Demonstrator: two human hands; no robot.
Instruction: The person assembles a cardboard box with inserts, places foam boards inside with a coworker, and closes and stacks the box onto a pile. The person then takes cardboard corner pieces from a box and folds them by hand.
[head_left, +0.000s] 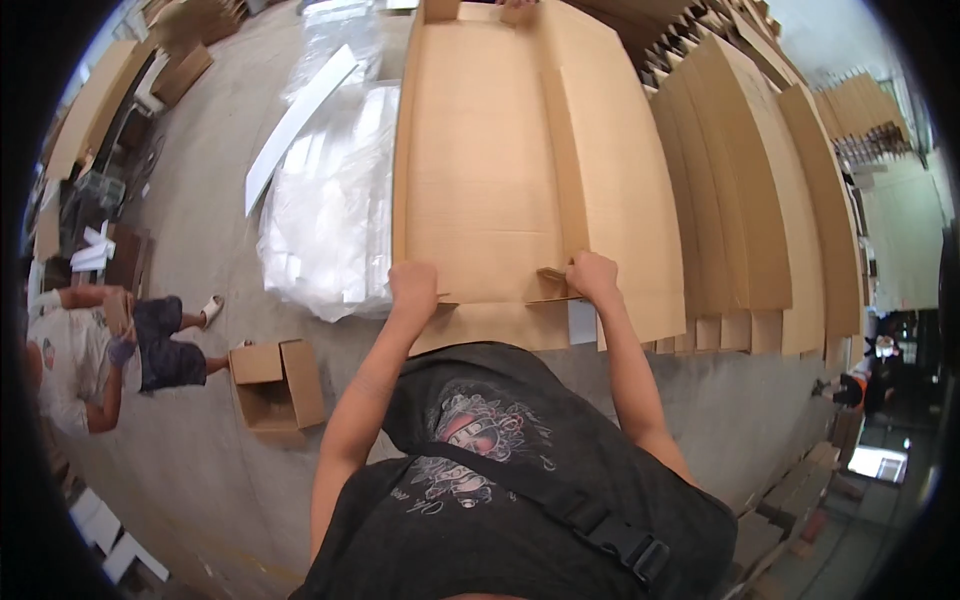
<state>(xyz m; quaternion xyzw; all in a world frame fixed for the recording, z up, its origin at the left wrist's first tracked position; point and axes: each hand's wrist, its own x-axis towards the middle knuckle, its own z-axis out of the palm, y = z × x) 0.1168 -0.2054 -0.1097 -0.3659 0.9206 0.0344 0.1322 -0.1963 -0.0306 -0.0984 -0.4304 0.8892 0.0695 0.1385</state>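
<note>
In front of me lies a long, open cardboard box (480, 150) with its side walls raised and its near end flap (500, 325) folded down toward me. My left hand (413, 285) is closed around the near left corner of the box. At the near right corner, my right hand (594, 274) grips the side wall beside a small folded corner flap (553, 290). Both sets of fingers are curled over the cardboard, and the fingertips are partly hidden. At the far end of the box, another person's hand (518, 8) shows at the frame's top edge.
Bundles wrapped in clear plastic (330, 210) lie left of the box, with a white strip (300, 125) on top. Large folded cardboard sheets (730, 180) stand at the right. A small open carton (278, 388) sits on the floor near a seated person (85, 360) at left.
</note>
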